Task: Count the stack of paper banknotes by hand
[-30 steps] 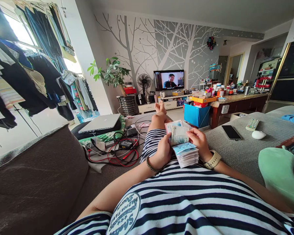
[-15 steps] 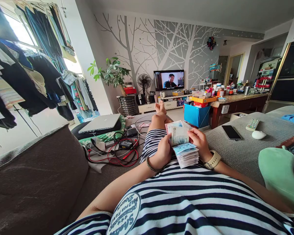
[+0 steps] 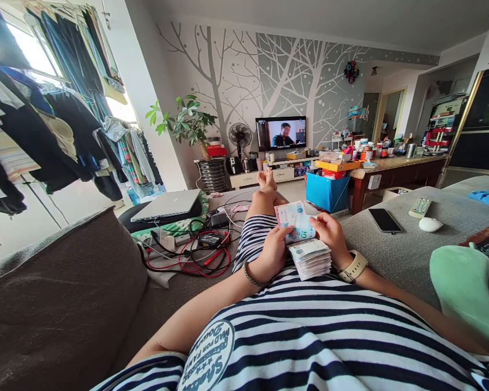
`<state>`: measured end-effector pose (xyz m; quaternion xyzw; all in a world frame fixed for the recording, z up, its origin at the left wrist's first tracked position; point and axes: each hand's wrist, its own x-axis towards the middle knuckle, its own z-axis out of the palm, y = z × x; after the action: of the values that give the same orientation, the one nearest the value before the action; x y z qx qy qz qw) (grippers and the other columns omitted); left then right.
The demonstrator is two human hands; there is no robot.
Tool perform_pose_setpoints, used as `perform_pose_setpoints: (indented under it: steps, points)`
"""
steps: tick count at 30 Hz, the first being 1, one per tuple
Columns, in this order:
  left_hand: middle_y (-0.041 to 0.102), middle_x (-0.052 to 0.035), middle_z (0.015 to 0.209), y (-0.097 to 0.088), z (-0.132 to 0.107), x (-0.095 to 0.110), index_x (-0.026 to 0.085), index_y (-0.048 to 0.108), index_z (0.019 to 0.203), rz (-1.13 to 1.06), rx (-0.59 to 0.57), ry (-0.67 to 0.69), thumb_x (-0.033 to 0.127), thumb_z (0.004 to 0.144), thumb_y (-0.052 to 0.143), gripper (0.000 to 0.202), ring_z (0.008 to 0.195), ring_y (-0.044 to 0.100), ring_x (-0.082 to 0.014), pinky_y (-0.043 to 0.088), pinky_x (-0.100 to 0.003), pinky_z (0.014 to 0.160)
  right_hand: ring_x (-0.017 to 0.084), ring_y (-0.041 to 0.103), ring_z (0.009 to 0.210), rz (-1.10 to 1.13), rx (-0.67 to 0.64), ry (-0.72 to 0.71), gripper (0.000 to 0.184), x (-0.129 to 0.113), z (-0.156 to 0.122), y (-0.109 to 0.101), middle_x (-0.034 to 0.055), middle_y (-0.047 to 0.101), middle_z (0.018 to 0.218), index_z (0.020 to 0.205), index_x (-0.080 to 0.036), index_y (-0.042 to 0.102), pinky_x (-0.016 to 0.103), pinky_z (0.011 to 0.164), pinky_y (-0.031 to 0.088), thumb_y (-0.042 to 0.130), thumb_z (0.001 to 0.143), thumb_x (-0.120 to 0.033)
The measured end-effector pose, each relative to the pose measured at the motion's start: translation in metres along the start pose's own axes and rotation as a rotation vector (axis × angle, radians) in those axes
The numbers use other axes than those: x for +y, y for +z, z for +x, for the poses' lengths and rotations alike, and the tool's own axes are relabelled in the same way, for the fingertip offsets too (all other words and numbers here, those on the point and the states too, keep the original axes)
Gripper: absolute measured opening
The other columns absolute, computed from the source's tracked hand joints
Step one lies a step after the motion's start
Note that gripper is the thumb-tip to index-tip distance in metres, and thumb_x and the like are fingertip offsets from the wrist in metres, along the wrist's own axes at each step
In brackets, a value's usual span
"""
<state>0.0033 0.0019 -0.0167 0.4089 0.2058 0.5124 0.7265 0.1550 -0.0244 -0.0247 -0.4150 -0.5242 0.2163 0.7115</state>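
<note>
Banknotes in one thick pale paper stack (image 3: 312,260) sat over the striped lap, left hand (image 3: 273,251) pinching raised notes, right hand (image 3: 329,232) clasping it. Right of the stack lay one black phone (image 3: 385,220) and one white mouse (image 3: 430,224).

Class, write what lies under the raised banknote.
Under the raised banknote sits a thick stack of banknotes, between the left hand and right hand. Whatever is beneath the stack is covered.

Two hands, a left hand (image 3: 271,252) and a right hand (image 3: 330,233); one stack of banknotes (image 3: 309,259), one phone (image 3: 385,220), one remote (image 3: 419,207), one mouse (image 3: 430,224), one laptop (image 3: 167,205), one television (image 3: 281,133), one fan (image 3: 240,136), one potted plant (image 3: 185,122)
</note>
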Motion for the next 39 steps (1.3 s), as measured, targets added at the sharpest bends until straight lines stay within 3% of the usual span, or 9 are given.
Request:
perform_pose_setpoints:
  steps: [3,7,11,25,33,39]
  points:
    - [0.079,-0.0112,0.094,0.001,0.001,0.000,0.011,0.077,0.095,0.017,0.006,-0.003,0.019,0.069,0.081,0.027,0.087,0.075,-0.0253,0.061,-0.040,0.093,0.013,0.038,0.055,-0.027,-0.018,-0.024,0.067,0.000,-0.001,-0.001,-0.0011,0.046,0.059,0.069,-0.022,0.053,0.029,0.050,0.031,0.072,0.075,-0.086]
    - [0.079,-0.0115,0.096,0.002,0.007,-0.002,0.011,0.076,0.098,-0.019,0.093,-0.024,0.023,0.083,0.072,0.020,0.085,0.076,-0.0246,0.062,-0.039,0.091,0.013,0.039,0.057,0.031,-0.021,-0.031,0.064,0.005,0.000,-0.003,-0.0015,0.045,0.060,0.071,-0.021,0.054,0.028,0.052,0.032,0.073,0.080,-0.082]
    - [0.080,-0.0144,0.103,0.004,0.010,-0.003,0.008,0.076,0.103,-0.074,0.111,-0.056,0.022,0.091,0.063,0.022,0.091,0.077,-0.0259,0.062,-0.040,0.096,0.014,0.042,0.060,0.056,-0.040,-0.042,0.062,0.008,0.000,-0.004,-0.0008,0.046,0.063,0.072,-0.021,0.052,0.028,0.054,0.035,0.070,0.085,-0.079]
    - [0.080,-0.0141,0.099,0.004,0.012,-0.005,0.010,0.076,0.099,-0.052,0.110,-0.038,0.023,0.089,0.067,0.019,0.092,0.078,-0.0294,0.063,-0.044,0.094,0.015,0.038,0.056,0.008,-0.030,-0.058,0.065,0.001,0.000,-0.006,-0.0011,0.043,0.061,0.071,-0.023,0.050,0.029,0.051,0.030,0.065,0.085,-0.084]
    - [0.080,-0.0132,0.104,0.005,0.014,-0.004,0.009,0.076,0.103,-0.066,0.091,-0.056,0.023,0.091,0.065,0.022,0.089,0.077,-0.0244,0.062,-0.037,0.092,0.014,0.036,0.056,0.053,-0.039,-0.037,0.065,-0.005,0.000,-0.007,-0.0014,0.042,0.060,0.071,-0.022,0.050,0.029,0.051,0.029,0.069,0.083,-0.084]
    - [0.080,-0.0129,0.102,0.002,0.018,-0.008,0.010,0.076,0.100,-0.055,0.058,-0.025,0.025,0.082,0.074,0.023,0.092,0.077,-0.0272,0.062,-0.040,0.093,0.014,0.035,0.054,0.066,-0.028,-0.051,0.065,-0.009,-0.001,-0.008,-0.0011,0.041,0.059,0.069,-0.023,0.050,0.030,0.050,0.029,0.070,0.082,-0.083]
